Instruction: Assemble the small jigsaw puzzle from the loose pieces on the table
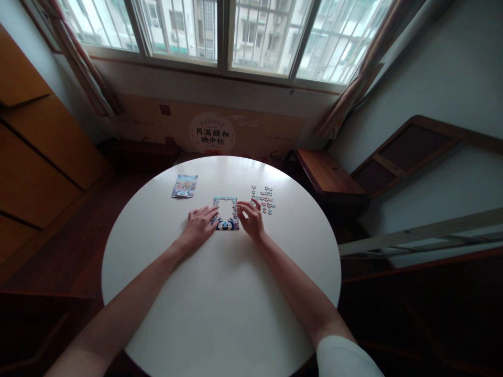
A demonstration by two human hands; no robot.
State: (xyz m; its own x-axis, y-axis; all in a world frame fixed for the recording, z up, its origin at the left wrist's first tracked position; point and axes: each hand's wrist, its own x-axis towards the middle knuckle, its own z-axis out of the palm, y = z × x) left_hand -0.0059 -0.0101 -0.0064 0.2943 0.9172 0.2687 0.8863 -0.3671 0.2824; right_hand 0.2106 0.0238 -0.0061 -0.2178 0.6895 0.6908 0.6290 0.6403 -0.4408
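Note:
A small jigsaw puzzle (226, 213) lies on the round white table (220, 293); its border is assembled and its middle shows bare white. My left hand (199, 225) rests flat on the table with fingers stretched out, touching the puzzle's left edge. My right hand (251, 219) sits at the puzzle's right edge, fingers curled and pinched toward the frame; whether a piece is in them is too small to tell. Several loose puzzle pieces (264, 199) are scattered just right of that hand.
A colourful picture card or packet (184, 186) lies on the table to the far left of the puzzle. A wooden bench (328, 178) stands by the right wall, a wooden cabinet (31, 157) at the left, windows behind.

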